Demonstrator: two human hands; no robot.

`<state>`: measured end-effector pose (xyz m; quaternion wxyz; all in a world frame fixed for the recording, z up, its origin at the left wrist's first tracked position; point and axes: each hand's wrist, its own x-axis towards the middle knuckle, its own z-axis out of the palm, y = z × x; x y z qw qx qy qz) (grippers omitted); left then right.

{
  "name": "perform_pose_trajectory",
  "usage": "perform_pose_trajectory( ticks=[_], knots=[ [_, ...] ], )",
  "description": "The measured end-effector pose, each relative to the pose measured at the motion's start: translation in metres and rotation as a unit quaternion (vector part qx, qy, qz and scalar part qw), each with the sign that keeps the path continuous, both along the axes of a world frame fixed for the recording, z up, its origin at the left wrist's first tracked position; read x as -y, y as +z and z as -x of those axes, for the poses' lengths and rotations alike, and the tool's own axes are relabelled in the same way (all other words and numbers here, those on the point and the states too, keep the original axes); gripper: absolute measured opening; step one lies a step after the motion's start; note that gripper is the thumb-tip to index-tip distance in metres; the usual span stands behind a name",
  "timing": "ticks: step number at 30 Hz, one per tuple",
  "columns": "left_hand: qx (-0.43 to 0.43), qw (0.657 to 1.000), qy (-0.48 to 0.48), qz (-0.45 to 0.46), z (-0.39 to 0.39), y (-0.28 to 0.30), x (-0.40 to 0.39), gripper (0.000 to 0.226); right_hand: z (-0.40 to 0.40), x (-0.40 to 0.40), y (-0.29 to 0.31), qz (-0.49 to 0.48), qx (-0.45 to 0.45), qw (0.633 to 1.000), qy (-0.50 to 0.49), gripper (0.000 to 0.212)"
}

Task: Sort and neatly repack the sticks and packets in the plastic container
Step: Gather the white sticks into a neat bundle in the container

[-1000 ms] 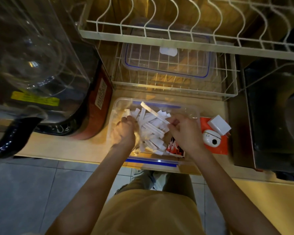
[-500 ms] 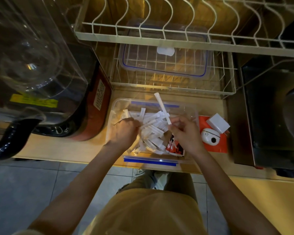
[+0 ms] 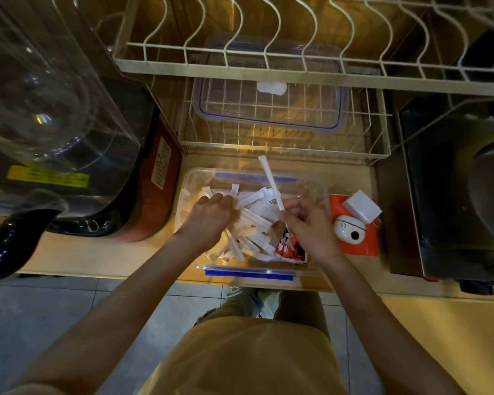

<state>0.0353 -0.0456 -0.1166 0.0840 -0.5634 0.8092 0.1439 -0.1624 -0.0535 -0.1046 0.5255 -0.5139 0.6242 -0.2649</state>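
While the fingers (image 3: 293, 208) of our right hand (image 3: 308, 228) pinch the lower end of one long white stick (image 3: 270, 178), the stick rises tilted up and away from us, its far end standing above the back rim of the clear plastic container (image 3: 314, 192). Our left hand (image 3: 208, 220) reaches into the left half of the container with its fingers curled down into the heap of white sticks and packets (image 3: 254, 223); we cannot tell whether they close on any of them, since the knuckles hide the fingertips. The heap lies loose and crisscrossed across the container's floor. A red, black and white packet (image 3: 290, 248) lies in the near right corner, partly under our right wrist. The container sits on the wooden desk (image 3: 97, 252), with blue clasps on its near and far rims.

Just right of the container lies an orange packet (image 3: 365, 243), bearing a small white box (image 3: 361, 206) and a round white device (image 3: 350, 230). Behind the container stands a white wire dish rack (image 3: 268, 69), and a clear lid with a blue seal (image 3: 268, 109) rests on its lower tier. A large clear-domed appliance (image 3: 54, 109) stands to the left, a dark appliance (image 3: 454, 181) to the right.
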Motion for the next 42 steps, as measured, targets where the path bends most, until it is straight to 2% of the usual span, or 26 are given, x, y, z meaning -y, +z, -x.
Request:
perform_pose_trajectory(
  ticks=[3, 9, 14, 17, 19, 22, 25, 31, 35, 39, 42],
  knots=[
    [-0.021, 1.000, 0.016, 0.015, -0.001, -0.001, 0.000, 0.020, -0.002, -0.002, 0.000, -0.005, 0.007, 1.000, 0.002, 0.007],
    [-0.002, 1.000, -0.011, 0.000, -0.002, 0.001, 0.004, 0.027, -0.001, -0.002, 0.002, -0.009, 0.007, 1.000, -0.008, 0.007],
    [-0.046, 0.997, -0.007, 0.061, -0.002, 0.010, 0.003, 0.016, 0.002, -0.001, 0.008, -0.002, 0.016, 1.000, -0.020, 0.023],
    [-0.087, 0.989, 0.025, 0.113, 0.001, 0.022, 0.003, 0.012, 0.005, 0.001, 0.012, 0.005, 0.018, 0.999, -0.032, 0.013],
    [-0.107, 0.989, 0.058, 0.089, 0.008, 0.028, 0.003, 0.014, 0.006, 0.003, 0.012, 0.017, 0.004, 0.999, -0.036, 0.010],
    [-0.067, 0.993, 0.092, 0.026, 0.017, 0.021, 0.005, 0.025, 0.007, 0.007, 0.013, 0.046, -0.032, 0.998, -0.023, 0.011],
    [-0.039, 0.995, 0.094, -0.012, 0.021, 0.009, 0.003, 0.026, 0.008, 0.009, 0.013, 0.081, -0.083, 0.993, 0.001, 0.014],
    [-0.082, 0.986, 0.137, -0.045, 0.020, 0.006, -0.006, 0.031, 0.003, 0.012, 0.009, 0.137, -0.197, 0.966, 0.097, 0.020],
    [-0.096, 0.982, 0.152, -0.059, 0.013, 0.025, -0.016, 0.036, -0.009, 0.015, 0.003, 0.181, -0.295, 0.924, 0.162, 0.017],
    [-0.175, 0.965, 0.191, -0.041, -0.002, 0.048, -0.020, 0.021, -0.031, 0.016, -0.010, 0.218, -0.306, 0.893, 0.248, 0.014],
    [-0.217, 0.953, 0.210, -0.008, -0.008, 0.049, -0.013, 0.021, -0.044, 0.013, -0.020, 0.176, -0.298, 0.886, 0.308, 0.017]
  ],
)
